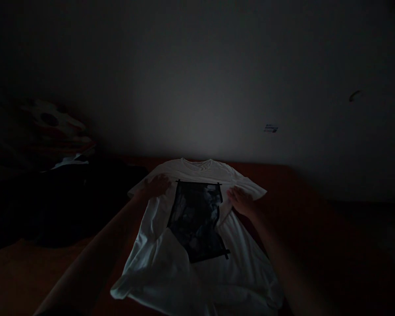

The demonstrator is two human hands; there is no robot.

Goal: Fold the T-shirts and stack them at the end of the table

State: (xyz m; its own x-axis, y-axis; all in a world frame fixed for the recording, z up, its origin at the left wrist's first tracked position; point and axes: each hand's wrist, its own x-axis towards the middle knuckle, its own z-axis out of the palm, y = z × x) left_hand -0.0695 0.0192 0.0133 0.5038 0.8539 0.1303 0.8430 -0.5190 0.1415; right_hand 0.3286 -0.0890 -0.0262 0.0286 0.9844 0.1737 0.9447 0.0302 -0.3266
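A white T-shirt (171,259) with a large dark rectangular print (197,215) lies spread out, its neckline toward the wall and its lower part wrinkled. On the shirt's left side, below the shoulder, my left hand (158,185) rests flat with the fingers stretched out. My right hand (240,199) is at the opposite side, under the right sleeve, with its fingers bent together on the fabric. A fold in the cloth runs from that hand across the print's right edge. Dim light hides finer finger detail.
Beneath the shirt is a reddish-orange surface (283,184) that meets a plain wall (197,87). Dark cloth (66,202) is heaped at the left, with a patterned white and red bundle (57,123) behind it. A small label (271,128) marks the wall.
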